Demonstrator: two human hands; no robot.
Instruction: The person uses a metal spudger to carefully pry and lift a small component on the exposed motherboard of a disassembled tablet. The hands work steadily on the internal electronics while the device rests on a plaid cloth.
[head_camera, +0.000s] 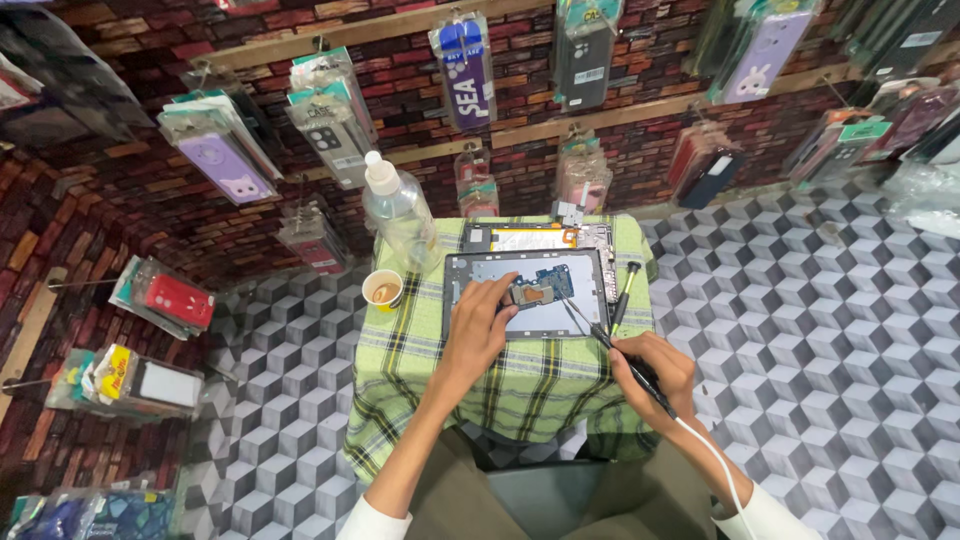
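A small table draped in a green-and-yellow checked cloth (500, 380) stands on a floor of grey cube-pattern tiles (820, 330), against a dark red brick-pattern wall (640, 150) hung with phone cases in clear packets (465, 70). On the far half of the cloth lies an opened grey tablet back shell (575, 315), flat, with a blue circuit board (540, 288) seated in its upper middle. Just beyond it lies a second flat panel with orange trim (525, 238). At the far left corner stands a clear plastic bottle with a white cap (395, 210), and near it a small paper cup (383, 290). The left hand (478, 330) rests on the shell, fingertips pressing the board's left edge. The right hand (655, 375), near and right, is closed around a black pen-shaped tool with a white cord (640, 375). A black-handled screwdriver (622, 295) lies right of the shell.
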